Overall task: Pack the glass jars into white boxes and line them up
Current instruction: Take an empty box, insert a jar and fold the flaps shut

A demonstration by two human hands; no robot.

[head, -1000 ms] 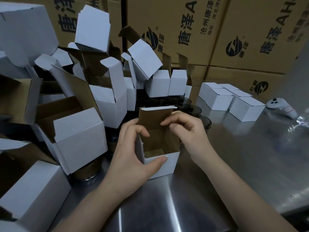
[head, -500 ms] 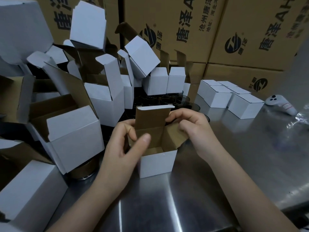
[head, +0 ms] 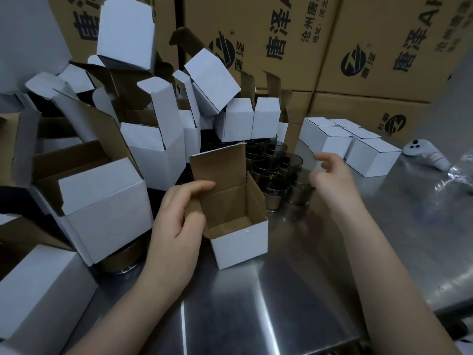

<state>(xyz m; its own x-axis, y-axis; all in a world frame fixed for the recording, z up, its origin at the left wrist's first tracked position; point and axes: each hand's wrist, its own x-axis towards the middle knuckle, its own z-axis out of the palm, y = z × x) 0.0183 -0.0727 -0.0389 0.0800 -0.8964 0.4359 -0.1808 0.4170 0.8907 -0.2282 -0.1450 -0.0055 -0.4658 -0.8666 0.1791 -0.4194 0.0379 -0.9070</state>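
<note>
Left hand (head: 176, 226) pinches the left wall of the open white box (head: 239, 242) standing on the steel table (head: 281, 303), thumb inside. Right hand (head: 330, 175) hovers, fingers loosely spread, over the dark glass jars (head: 279, 165), partly hidden behind the box's raised lid.

We see bare metal table (head: 281, 303) in front of the open white box (head: 240, 242), and more to its right. On the left a heap of empty boxes (head: 107, 201) crowds in (some leaning), glass jars (head: 276, 175) cluster behind, and closed boxes (head: 345, 144) line the far right.
</note>
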